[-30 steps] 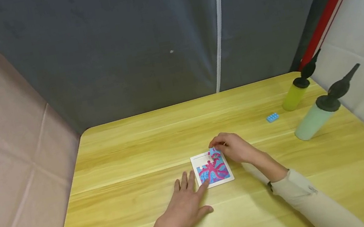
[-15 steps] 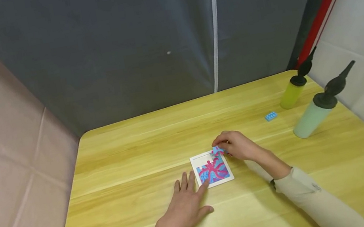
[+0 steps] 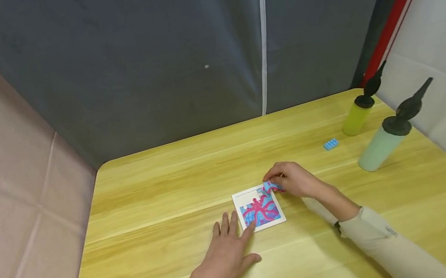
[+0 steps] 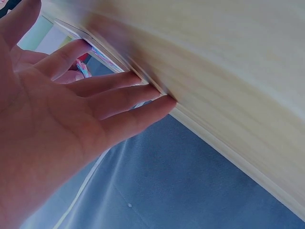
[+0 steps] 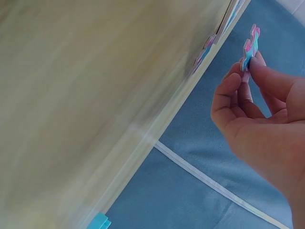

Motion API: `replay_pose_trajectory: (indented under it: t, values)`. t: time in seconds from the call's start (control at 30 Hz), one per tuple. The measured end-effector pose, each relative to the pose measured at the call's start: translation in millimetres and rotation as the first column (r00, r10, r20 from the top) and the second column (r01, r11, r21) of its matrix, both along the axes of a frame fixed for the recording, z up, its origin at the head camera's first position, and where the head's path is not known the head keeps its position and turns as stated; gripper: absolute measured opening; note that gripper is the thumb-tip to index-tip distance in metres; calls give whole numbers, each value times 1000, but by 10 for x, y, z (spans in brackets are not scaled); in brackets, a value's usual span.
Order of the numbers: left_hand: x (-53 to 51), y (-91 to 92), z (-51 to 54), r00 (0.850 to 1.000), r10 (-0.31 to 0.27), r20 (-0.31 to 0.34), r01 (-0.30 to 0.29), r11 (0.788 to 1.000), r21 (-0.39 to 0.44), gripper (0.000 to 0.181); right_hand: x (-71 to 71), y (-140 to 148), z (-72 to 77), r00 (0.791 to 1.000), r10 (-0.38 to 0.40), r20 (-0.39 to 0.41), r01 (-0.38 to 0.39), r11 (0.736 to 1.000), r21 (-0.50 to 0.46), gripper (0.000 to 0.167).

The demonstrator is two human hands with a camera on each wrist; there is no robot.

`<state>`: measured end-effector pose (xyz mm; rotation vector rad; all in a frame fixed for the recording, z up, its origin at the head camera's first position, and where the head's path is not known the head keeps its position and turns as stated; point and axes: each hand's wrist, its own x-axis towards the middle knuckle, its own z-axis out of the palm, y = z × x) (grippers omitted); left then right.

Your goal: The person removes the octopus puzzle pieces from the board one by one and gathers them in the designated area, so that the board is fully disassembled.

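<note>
Right grip (image 3: 294,181) pinches a puzzle piece (image 5: 251,48); left grip (image 3: 222,258), spread, seemingly touches the part-filled octopus-puzzle tray (image 3: 244,199).

A hot-pink octopus (image 3: 258,206) on mottled blue and violet patterns the square white-rimmed puzzle tray (image 3: 245,198), matched by a small knobbed pink-and-sky-blue puzzle piece (image 5: 250,46). Tan grain streaks the yellow wooden table (image 3: 159,184); a bright-blue rectangular studded brick (image 3: 331,144), a lime-yellow cylindrical bottle (image 3: 354,121) and a pale-mint cylindrical bottle (image 3: 377,151) (both topped in black) are plain, while one white stripe crosses the dark-grey cloth curtain (image 3: 148,63)

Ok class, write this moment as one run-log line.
right hand: pinches puzzle piece, raised; left hand: fingers straight, at puzzle frame; frame's upper left: unfilled; blue brick: untouched
</note>
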<state>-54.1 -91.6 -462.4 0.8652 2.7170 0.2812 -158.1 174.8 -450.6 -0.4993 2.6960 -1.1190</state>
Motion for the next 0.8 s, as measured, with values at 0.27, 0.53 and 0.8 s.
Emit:
replay_pose_trajectory:
  t: [0.27,0.53,0.8]
  values:
    - [-19,-19,-36,1000,-1,12,1,1000,4,76,4,22,3,1000,-8,6,8,1000,0,19]
    - [-15,-20,-31,1000,1,15,-1,1000,8,76,13,48,12,1000,-18,-2,18,1000,0,19]
    - [-11,-19,-28,1000,-3,8,3,1000,3,77,16,104,4,999,-22,-25,22,1000,15,19]
